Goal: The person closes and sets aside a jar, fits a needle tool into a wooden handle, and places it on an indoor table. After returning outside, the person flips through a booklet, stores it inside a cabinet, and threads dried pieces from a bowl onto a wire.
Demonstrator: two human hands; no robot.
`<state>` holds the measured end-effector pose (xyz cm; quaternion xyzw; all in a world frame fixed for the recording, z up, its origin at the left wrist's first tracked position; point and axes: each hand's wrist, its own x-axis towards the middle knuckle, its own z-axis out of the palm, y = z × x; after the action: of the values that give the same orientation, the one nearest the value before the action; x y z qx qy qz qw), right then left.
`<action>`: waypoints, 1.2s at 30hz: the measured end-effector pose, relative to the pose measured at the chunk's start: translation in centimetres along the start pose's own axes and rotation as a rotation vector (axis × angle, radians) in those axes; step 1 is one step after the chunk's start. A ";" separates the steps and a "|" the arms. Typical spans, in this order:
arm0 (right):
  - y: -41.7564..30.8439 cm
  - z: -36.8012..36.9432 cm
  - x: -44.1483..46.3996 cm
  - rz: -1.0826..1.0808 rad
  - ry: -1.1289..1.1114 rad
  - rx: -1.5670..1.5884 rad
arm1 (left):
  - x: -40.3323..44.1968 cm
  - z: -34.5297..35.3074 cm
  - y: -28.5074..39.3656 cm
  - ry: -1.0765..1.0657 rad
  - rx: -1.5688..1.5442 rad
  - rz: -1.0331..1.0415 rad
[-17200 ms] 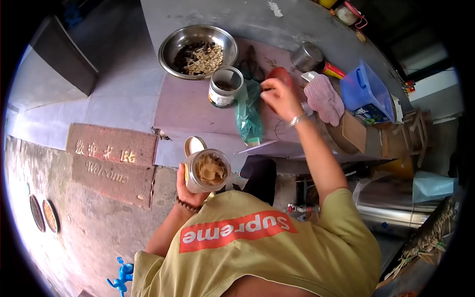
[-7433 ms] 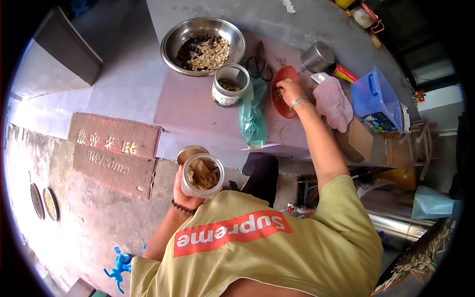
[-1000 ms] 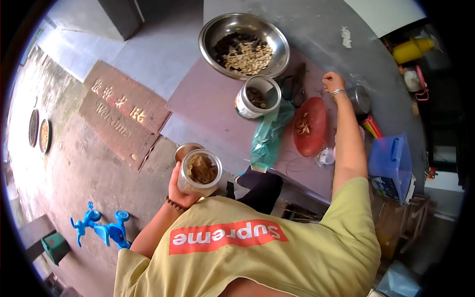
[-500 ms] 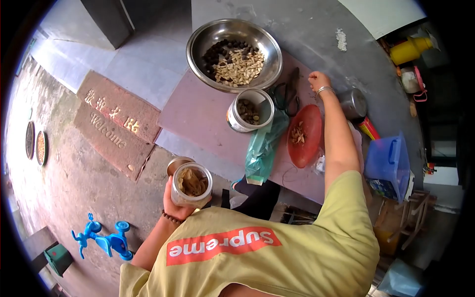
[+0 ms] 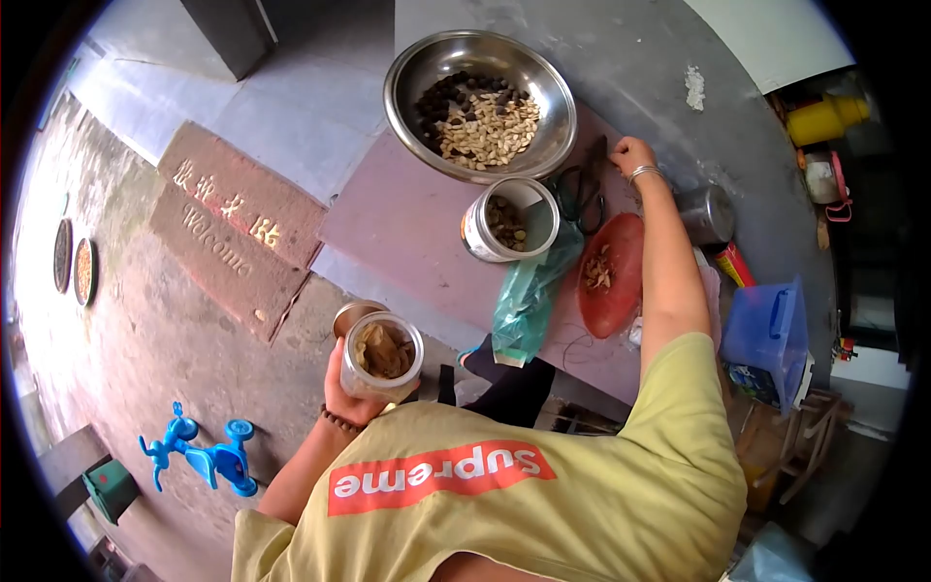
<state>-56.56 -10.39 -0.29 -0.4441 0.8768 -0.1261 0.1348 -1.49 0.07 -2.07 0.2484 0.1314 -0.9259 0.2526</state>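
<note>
My left hand [image 5: 351, 393] is wrapped round a clear jar [image 5: 384, 357] with crumpled brown material inside; its round lid [image 5: 355, 315] is held beside the rim. My right hand [image 5: 631, 155] is closed over the far side of the table, near the black scissors [image 5: 582, 186]; what its fingers hold, if anything, is too small to tell. Under my right forearm's left side lies a red dish [image 5: 613, 281] with small pale pieces. A white-labelled can [image 5: 482, 231], part full of dark pieces, stands left of a green plastic bag [image 5: 529, 301].
A steel bowl [image 5: 562, 121] of pale slices and dark balls stands at the back. Right of my arm are a metal pot [image 5: 707, 214], a red-yellow packet [image 5: 734, 264] and a blue bin [image 5: 771, 330]. A welcome mat [image 5: 233, 228] and blue toy trike [image 5: 208, 456] lie left.
My right hand has left the red dish and moved toward the table's far side, beside the scissors. My left hand keeps its hold on the jar. The view has turned.
</note>
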 end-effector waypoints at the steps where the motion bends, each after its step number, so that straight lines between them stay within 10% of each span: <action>1: -0.5 -0.6 -0.7 -0.005 -0.005 0.000 | 0.0 0.7 -0.1 0.034 -0.058 0.007; 9: -8.5 -4.3 -14.4 -0.075 0.055 0.891 | -0.1 1.5 0.6 -0.067 -0.148 -0.026; 13: -17.7 -4.9 -24.9 -0.169 -0.117 0.834 | -0.4 1.8 0.9 -0.146 -0.069 -0.048; 19: -27.9 -1.2 -32.0 -0.927 -0.015 0.555 | -1.1 2.5 1.2 -0.222 0.001 -0.064; 25: -30.8 0.9 -34.2 -0.919 -0.265 0.633 | -1.9 1.2 2.7 -0.291 -0.354 -0.100; 27: -30.4 1.3 -34.0 -0.924 -0.292 0.625 | -2.6 1.3 3.0 -0.293 0.023 -0.028; 29: -30.6 1.1 -34.2 -0.694 -0.366 0.832 | -2.9 1.2 3.3 -0.326 0.020 -0.034; 36: -32.2 0.9 -36.7 -0.917 -0.358 0.551 | -4.0 1.4 4.3 -0.340 -0.063 -0.053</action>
<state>-11.41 0.91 14.44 -0.7426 0.4923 -0.3186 0.3236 3.22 -2.39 0.70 0.0767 0.1222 -0.9562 0.2545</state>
